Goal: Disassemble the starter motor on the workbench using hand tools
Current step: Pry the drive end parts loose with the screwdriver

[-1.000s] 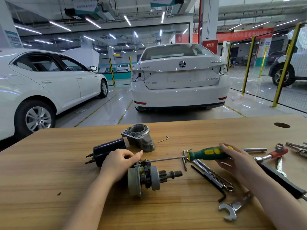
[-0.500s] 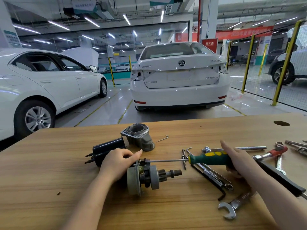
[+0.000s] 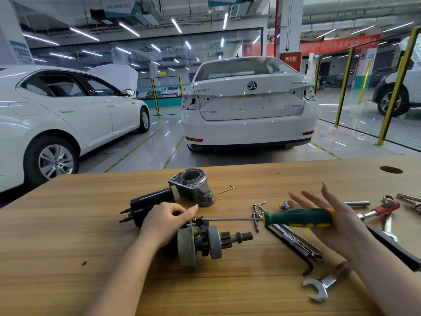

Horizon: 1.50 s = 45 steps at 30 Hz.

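The screwdriver (image 3: 298, 218) lies sideways, its tip at the starter motor (image 3: 214, 241) just past the left hand's (image 3: 163, 224) gripping fingers. The right hand (image 3: 346, 213), fingers straight, is at the handle's end.

One view only, so no overlap to log. Your head camera sits above the near edge of the surface (image 3: 68, 224), facing forward and tilted down. Wide-angle lens: the surface's far edge bows and the fence posts (image 3: 396, 87) lean. Near field: your left hand (image 3: 164, 222) and right hand (image 3: 330, 215) lie close below the lens, forearms entering from the bottom edge. Far field: the upper half looks across the workshop floor (image 3: 145, 153) to the rear of a white car (image 3: 248, 103), well beyond the surface. Ceiling lights (image 3: 176, 25) fill the top.
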{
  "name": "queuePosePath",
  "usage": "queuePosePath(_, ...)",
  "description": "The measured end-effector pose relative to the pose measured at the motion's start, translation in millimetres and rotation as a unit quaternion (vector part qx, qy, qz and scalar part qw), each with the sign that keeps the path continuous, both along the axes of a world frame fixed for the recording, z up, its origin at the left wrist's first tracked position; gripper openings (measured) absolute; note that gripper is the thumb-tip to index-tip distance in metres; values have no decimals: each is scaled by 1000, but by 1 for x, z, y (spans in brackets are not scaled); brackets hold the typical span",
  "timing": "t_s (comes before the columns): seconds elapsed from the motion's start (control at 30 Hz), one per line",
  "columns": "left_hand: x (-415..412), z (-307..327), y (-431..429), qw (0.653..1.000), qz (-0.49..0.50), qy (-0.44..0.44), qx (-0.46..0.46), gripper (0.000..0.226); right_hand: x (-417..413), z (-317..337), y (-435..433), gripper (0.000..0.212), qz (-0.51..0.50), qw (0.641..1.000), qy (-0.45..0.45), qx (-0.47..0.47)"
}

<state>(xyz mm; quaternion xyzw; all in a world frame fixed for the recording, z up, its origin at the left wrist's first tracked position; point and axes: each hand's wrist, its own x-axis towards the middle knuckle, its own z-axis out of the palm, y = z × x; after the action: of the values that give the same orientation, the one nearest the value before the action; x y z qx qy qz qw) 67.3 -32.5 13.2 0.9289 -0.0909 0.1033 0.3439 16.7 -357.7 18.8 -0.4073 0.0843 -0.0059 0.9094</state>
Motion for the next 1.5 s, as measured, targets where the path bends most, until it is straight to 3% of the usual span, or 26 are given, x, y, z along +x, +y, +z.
queuePosePath(0.07, 0, 0, 0, 1000, 0, 0, 1, 37, -2, 0, 5, 56, -43, 977, 40, -207)
queuePosePath(0.13, 0, 0, 0, 1000, -2, 1, 0, 36, -1, -2, 7, 64, -86, 875, 41, -474)
queuePosePath(0.17, 0, 1, 0, 1000, -2, 1, 0, 36, 0, -5, 6, 69, -90, 829, 28, -551)
queuePosePath(0.23, 0, 1, -1, 1000, 1, 0, 2, 36, 1, -9, 5, 72, -83, 793, 28, -603)
queuePosePath(0.33, 0, 1, 0, 1000, 2, 0, 4, 35, 4, -13, 1, 48, -76, 773, 14, -630)
queuePosePath(0.4, 1, 0, 0, 1000, 0, 2, 1, 36, 5, -15, 1, 40, -103, 796, 11, -596)
queuePosePath(0.47, 2, 0, 1, 1000, 1, 4, -2, 37, 7, -17, 1, 47, -135, 846, 21, -515)
queuePosePath(0.6, 3, -1, 1, 1000, -2, 3, -4, 36, 11, -16, 4, 64, -107, 965, 17, -238)
queuePosePath(0.7, 3, -1, 1, 1000, -4, 3, -4, 36, 13, -12, 9, 40, -67, 997, -10, -40)
queuePosePath(0.77, 3, -1, 1, 1000, -5, 3, -4, 35, 13, -11, 11, 25, -45, 998, -25, 23)
queuePosePath(0.9, 2, -2, 1, 1000, -6, 2, -4, 33, 11, -8, 13, 22, -28, 997, -39, 68)
queuePosePath(1.13, 2, -1, 1, 1000, -4, 0, -3, 36, 6, -7, 5, 23, 1, 1000, -22, -20)
queuePosePath(1.23, 2, -1, 1, 1000, -5, 0, -5, 37, 6, -6, 4, 26, 0, 1000, -10, 4)
queuePosePath(1.37, 2, -1, 1, 1000, -7, 6, -7, 37, 9, -7, 7, 14, -32, 997, 24, 66)
queuePosePath(1.5, 3, -2, 2, 1000, -6, 7, -9, 35, 10, -7, 11, 21, -60, 996, 69, -23)
